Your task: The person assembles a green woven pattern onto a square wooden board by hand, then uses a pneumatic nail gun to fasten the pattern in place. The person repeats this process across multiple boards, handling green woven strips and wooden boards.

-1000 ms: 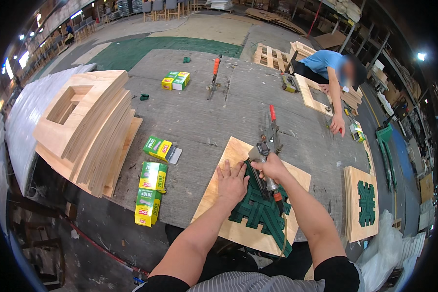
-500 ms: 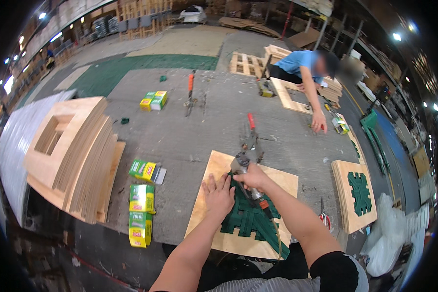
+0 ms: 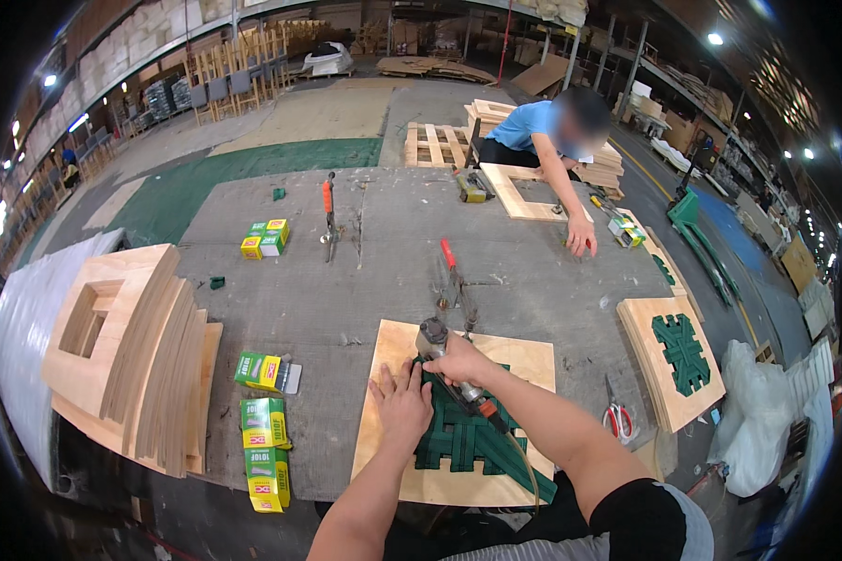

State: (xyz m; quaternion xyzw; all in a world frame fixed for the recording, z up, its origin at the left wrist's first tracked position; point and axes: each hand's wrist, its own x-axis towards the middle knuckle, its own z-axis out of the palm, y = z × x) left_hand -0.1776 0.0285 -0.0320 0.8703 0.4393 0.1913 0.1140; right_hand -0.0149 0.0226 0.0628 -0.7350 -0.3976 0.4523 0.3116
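A square plywood panel (image 3: 388, 341) lies on the work table in front of me, with woven dark green webbing straps (image 3: 463, 438) across its middle. My right hand (image 3: 463, 363) grips an air-powered staple gun (image 3: 433, 334), whose head is over the upper left part of the webbing. Its hose runs back under my right forearm. Flat on the panel's left side rests my left hand (image 3: 403, 407), fingers stretched toward the gun and touching the webbing's edge. One strap end hangs over the panel's near right corner. The gun's nose is hidden behind my hands.
Left stand plywood frames (image 3: 112, 327) and several staple boxes (image 3: 266, 425). Red-handled pliers (image 3: 449, 257) lie beyond the panel; scissors (image 3: 616, 416) and a finished-looking webbed panel stack (image 3: 646, 346) lie right. Across the table a co-worker (image 3: 524, 131) reaches a hand (image 3: 581, 236) over it.
The view has shifted, so the scene sits lower and further left. My hands keep nearly the same hold on the staple gun and panel.
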